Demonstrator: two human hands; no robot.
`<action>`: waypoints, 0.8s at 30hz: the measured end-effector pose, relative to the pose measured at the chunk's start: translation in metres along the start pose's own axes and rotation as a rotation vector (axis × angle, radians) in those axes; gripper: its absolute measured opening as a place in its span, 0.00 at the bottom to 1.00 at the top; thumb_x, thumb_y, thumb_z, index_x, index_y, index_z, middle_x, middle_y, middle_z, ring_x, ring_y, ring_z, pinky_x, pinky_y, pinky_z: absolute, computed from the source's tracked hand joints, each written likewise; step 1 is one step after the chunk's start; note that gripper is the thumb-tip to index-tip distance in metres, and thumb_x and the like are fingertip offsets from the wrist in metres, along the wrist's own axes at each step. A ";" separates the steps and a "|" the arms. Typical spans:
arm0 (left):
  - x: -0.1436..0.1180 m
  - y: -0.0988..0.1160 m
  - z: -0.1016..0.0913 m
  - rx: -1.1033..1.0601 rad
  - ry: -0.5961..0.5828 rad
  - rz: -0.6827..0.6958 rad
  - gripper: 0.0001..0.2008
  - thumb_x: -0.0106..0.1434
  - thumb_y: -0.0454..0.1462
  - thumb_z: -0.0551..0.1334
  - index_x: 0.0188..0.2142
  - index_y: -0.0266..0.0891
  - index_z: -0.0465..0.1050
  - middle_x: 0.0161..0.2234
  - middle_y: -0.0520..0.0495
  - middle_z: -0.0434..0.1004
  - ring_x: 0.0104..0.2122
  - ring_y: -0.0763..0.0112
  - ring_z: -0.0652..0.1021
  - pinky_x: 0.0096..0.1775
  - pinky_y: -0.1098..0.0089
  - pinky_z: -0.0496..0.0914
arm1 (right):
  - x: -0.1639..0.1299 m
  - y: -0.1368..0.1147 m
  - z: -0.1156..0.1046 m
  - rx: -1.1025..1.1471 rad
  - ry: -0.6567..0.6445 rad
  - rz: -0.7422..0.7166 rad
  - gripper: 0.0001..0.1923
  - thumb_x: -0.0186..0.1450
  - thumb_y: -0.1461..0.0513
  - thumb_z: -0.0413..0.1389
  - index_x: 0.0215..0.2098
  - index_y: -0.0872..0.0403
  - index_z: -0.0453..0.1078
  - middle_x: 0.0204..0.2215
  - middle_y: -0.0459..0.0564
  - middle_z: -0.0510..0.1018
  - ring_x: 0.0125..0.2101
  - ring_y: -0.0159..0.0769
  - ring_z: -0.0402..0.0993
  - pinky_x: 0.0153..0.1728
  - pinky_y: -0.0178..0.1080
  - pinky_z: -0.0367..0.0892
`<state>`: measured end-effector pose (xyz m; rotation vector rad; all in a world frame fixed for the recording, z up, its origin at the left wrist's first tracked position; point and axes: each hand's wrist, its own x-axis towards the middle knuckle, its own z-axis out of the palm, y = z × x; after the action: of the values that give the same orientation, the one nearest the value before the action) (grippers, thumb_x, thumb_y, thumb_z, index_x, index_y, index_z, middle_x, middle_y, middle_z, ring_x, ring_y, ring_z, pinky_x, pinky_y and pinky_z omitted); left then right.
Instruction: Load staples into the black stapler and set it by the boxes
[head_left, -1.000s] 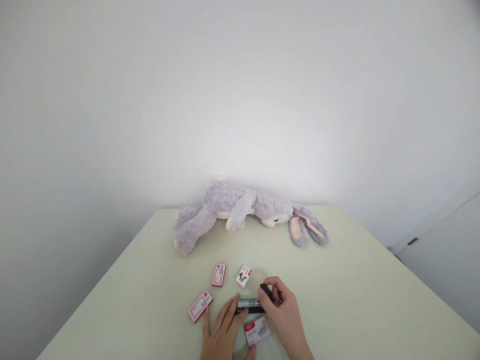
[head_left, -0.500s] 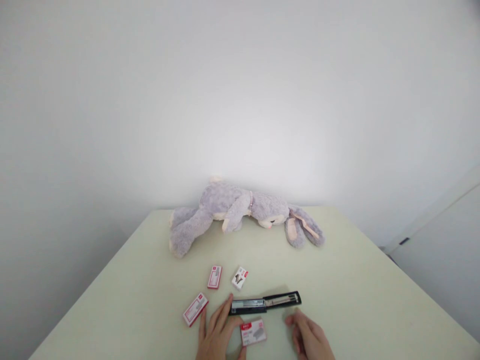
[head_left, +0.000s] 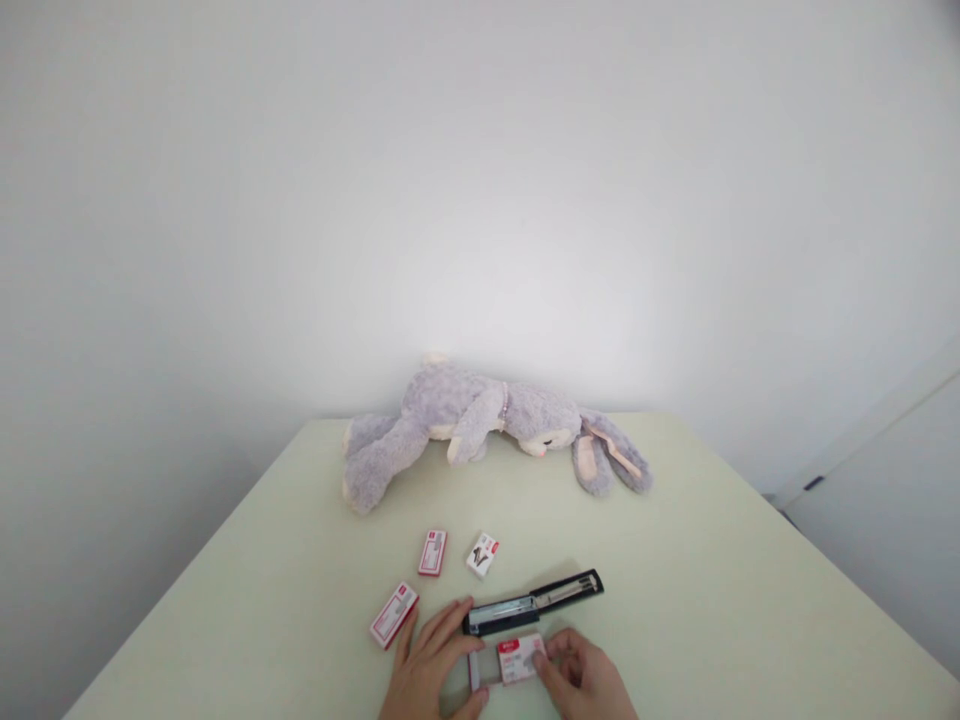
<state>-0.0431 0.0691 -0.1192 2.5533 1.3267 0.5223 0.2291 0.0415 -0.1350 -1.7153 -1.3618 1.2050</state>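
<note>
The left hand lies spread, fingertips on the opened black stapler. The right hand pinches a small staple box, its inner tray slid partly out leftward.

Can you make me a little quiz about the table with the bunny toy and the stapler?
1. True or false: the black stapler lies swung open.
2. How many small boxes lie apart from the hands?
3. What do the left hand and right hand touch? A) bunny toy B) staple box

Key: 1 true. 2 three. 3 B.
</note>
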 end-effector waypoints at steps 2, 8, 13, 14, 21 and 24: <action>0.000 -0.001 0.001 0.016 0.020 0.025 0.23 0.59 0.46 0.70 0.54 0.57 0.74 0.67 0.50 0.66 0.63 0.57 0.72 0.64 0.48 0.64 | -0.005 -0.011 -0.003 -0.104 0.092 -0.073 0.25 0.65 0.38 0.52 0.36 0.51 0.69 0.15 0.38 0.63 0.18 0.33 0.61 0.24 0.35 0.52; 0.000 -0.002 0.008 0.062 0.042 0.034 0.22 0.62 0.49 0.67 0.56 0.58 0.72 0.68 0.53 0.64 0.63 0.59 0.72 0.63 0.48 0.65 | 0.001 -0.053 0.017 -0.188 0.036 -0.205 0.22 0.69 0.48 0.50 0.53 0.50 0.72 0.22 0.44 0.74 0.25 0.39 0.71 0.29 0.37 0.59; 0.001 -0.005 0.008 0.059 0.009 0.042 0.24 0.62 0.51 0.67 0.58 0.59 0.71 0.68 0.52 0.63 0.63 0.58 0.72 0.63 0.49 0.66 | 0.014 -0.057 0.048 0.096 -0.051 -0.156 0.21 0.65 0.49 0.55 0.48 0.55 0.73 0.17 0.36 0.62 0.20 0.33 0.61 0.25 0.34 0.56; 0.001 -0.004 0.007 0.060 0.011 0.038 0.25 0.62 0.50 0.67 0.58 0.59 0.71 0.68 0.52 0.63 0.62 0.58 0.73 0.63 0.49 0.66 | 0.016 -0.056 0.053 0.130 -0.031 -0.154 0.21 0.64 0.50 0.55 0.47 0.56 0.73 0.17 0.35 0.59 0.20 0.32 0.59 0.25 0.34 0.56; 0.001 -0.005 0.008 0.054 0.032 0.039 0.26 0.63 0.54 0.65 0.60 0.59 0.69 0.67 0.52 0.66 0.62 0.59 0.73 0.63 0.50 0.67 | 0.017 -0.079 0.061 -0.032 0.028 -0.240 0.12 0.67 0.55 0.54 0.37 0.53 0.75 0.18 0.36 0.59 0.22 0.31 0.60 0.26 0.33 0.54; 0.000 -0.006 0.009 0.042 0.011 0.038 0.26 0.64 0.54 0.64 0.60 0.58 0.69 0.66 0.51 0.67 0.62 0.58 0.73 0.63 0.49 0.65 | 0.010 -0.093 0.051 -0.134 0.028 -0.290 0.11 0.68 0.56 0.53 0.38 0.51 0.76 0.18 0.37 0.63 0.22 0.30 0.62 0.26 0.32 0.54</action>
<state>-0.0443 0.0726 -0.1296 2.6172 1.3091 0.5222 0.1472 0.0725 -0.0752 -1.5494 -1.6397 0.9430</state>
